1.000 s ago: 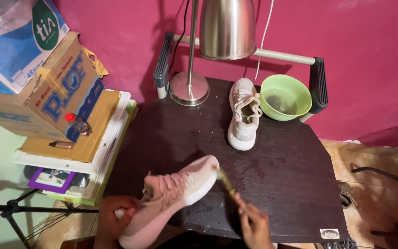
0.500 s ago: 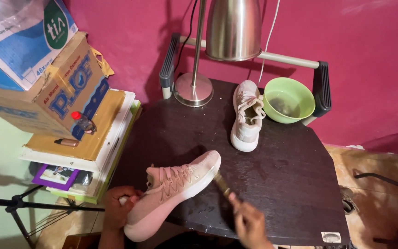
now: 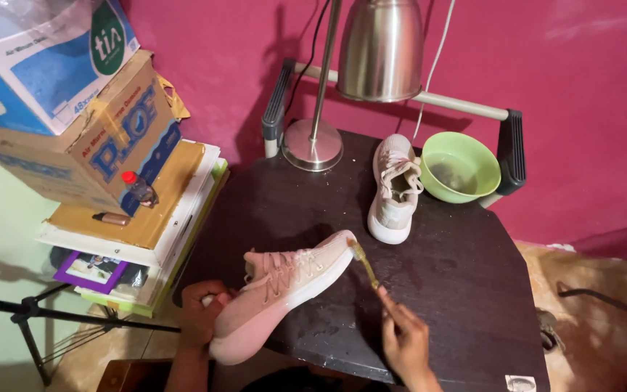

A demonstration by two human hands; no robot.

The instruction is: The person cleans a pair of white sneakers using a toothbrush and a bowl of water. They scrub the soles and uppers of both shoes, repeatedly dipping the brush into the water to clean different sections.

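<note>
On a dark round table, a pink sneaker is tilted off the near edge, heel gripped in the left hand to expose its toe; the right hand pinches a toothbrush against it. Beyond the sneaker: lamp, green bowl, second shoe.

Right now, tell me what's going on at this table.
A person's left hand holds a pink sneaker by its heel over the dark table, while the right hand puts a small brush to its toe. The second sneaker stands beside a green bowl, near a metal lamp.
</note>
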